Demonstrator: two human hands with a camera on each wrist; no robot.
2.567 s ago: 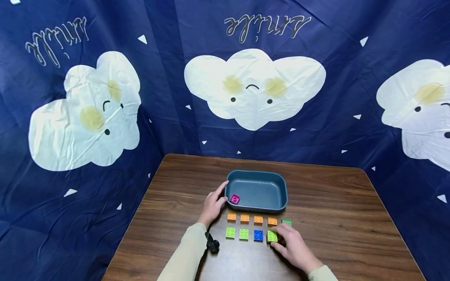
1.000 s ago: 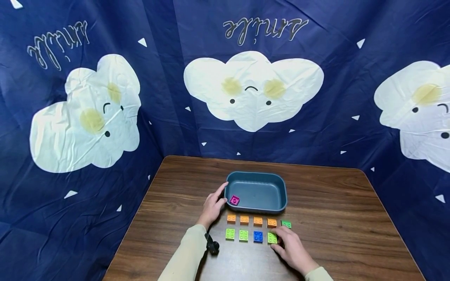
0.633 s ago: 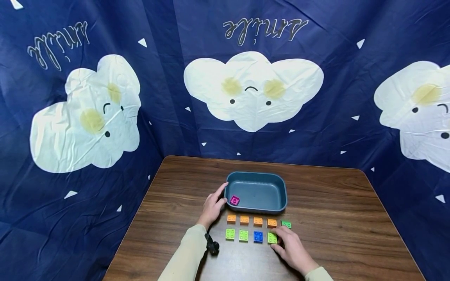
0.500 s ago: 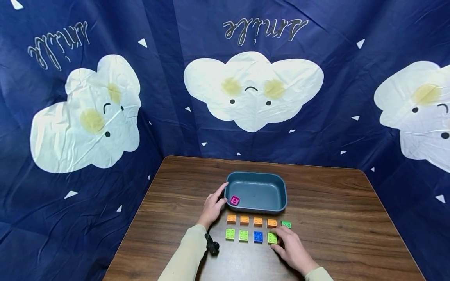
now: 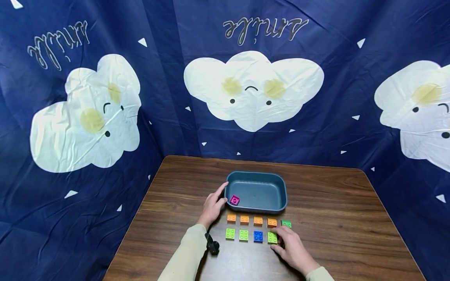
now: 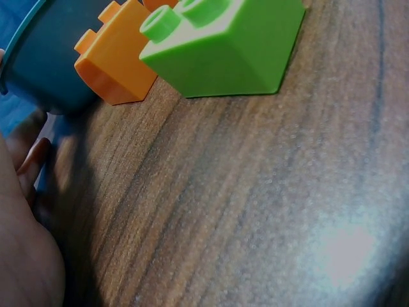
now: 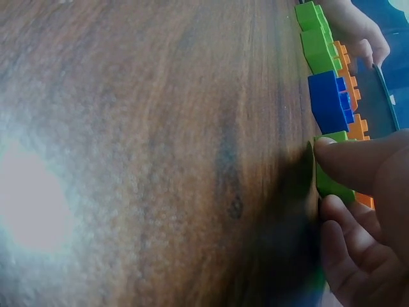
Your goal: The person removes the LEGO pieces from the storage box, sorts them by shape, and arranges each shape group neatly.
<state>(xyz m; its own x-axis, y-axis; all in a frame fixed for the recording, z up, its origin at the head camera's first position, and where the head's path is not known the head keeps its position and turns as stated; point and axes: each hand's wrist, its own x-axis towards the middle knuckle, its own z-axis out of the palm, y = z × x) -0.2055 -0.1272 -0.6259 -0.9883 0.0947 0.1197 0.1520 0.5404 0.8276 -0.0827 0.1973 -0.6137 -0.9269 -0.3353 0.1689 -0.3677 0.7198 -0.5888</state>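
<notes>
My right hand (image 5: pixel 291 246) pinches a lime green toy building brick (image 5: pixel 272 237) between thumb and fingers at the right end of the near row. In the right wrist view the thumb (image 7: pixel 358 160) lies over that brick, hiding part of it. My left hand (image 5: pixel 212 207) touches the left end of a dark teal bin (image 5: pixel 284 195), fingers and thumb spread at its rim. A magenta brick (image 5: pixel 234 200) lies in the bin's near left corner. Left of the pinched brick stand a blue brick (image 5: pixel 258 236) and two lime green bricks, the middle one (image 5: pixel 243 235) and the leftmost (image 5: pixel 230 234).
Several orange bricks (image 5: pixel 258 221) form a row between the bin and the near row. A green brick (image 5: pixel 286 223) ends that row, partly behind my right fingers. The wooden table (image 5: pixel 334 218) is backed by a blue cloth (image 5: pixel 161 97) with printed clouds.
Since the oldest frame the head view has shifted slightly. My right hand keeps its pinch on the lime green brick, and my left hand stays at the bin.
</notes>
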